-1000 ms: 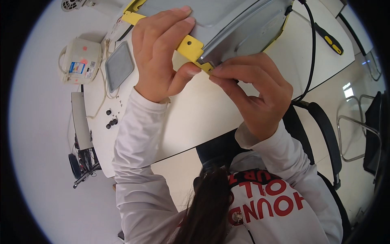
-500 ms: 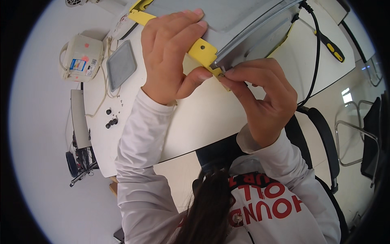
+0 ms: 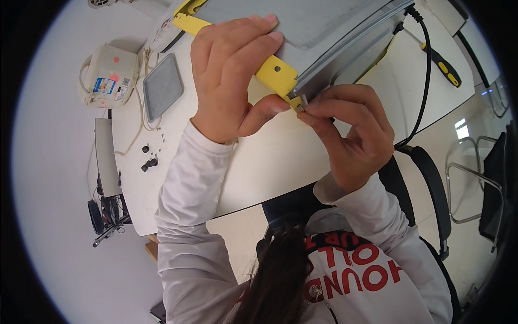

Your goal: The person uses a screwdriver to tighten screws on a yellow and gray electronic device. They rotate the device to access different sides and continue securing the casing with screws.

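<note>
Yellow plastic strip (image 3: 272,73) edging a grey metal panel (image 3: 318,27), far on the white table (image 3: 280,162); left hand (image 3: 232,75) clamped over it, right hand (image 3: 350,135) fingertips pinched together at its corner.

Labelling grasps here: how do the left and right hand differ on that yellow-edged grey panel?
The left hand lies spread over the yellow strip of the grey panel, fingers on top and thumb beneath; the right hand is bunched up, fingertips pinching at the strip's corner. The left hand covers a long stretch of the strip; the right hand meets only its end. Both are bare, come from white sleeves, and work above the white table.
</note>
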Demonstrator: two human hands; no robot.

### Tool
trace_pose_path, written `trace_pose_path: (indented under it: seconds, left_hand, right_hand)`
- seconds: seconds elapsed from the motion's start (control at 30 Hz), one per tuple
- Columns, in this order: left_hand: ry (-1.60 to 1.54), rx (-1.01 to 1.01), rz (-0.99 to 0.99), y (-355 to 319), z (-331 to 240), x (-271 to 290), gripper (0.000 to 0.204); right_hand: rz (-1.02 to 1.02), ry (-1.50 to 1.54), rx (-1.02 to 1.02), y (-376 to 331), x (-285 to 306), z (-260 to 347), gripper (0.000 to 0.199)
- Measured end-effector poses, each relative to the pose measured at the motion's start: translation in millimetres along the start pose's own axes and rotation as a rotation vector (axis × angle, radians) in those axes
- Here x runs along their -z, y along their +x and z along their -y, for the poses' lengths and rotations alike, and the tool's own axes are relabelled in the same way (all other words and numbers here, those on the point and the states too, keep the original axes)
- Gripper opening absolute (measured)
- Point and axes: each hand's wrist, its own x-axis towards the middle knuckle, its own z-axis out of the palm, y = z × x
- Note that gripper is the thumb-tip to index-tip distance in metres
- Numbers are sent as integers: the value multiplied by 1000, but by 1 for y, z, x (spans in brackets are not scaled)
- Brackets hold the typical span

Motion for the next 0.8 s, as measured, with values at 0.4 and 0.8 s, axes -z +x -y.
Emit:
trace_pose_path:
  seconds: [0.4,0.8]
  left_hand:
    - [-10,-5,-11,-4,2,-2,59]
    - [6,7,-8,-4,0,-2,59]
  right_hand:
    - [-4,-43,78,-4,-1,-8,30]
    - [14,-102,172,3,1,-7,30]
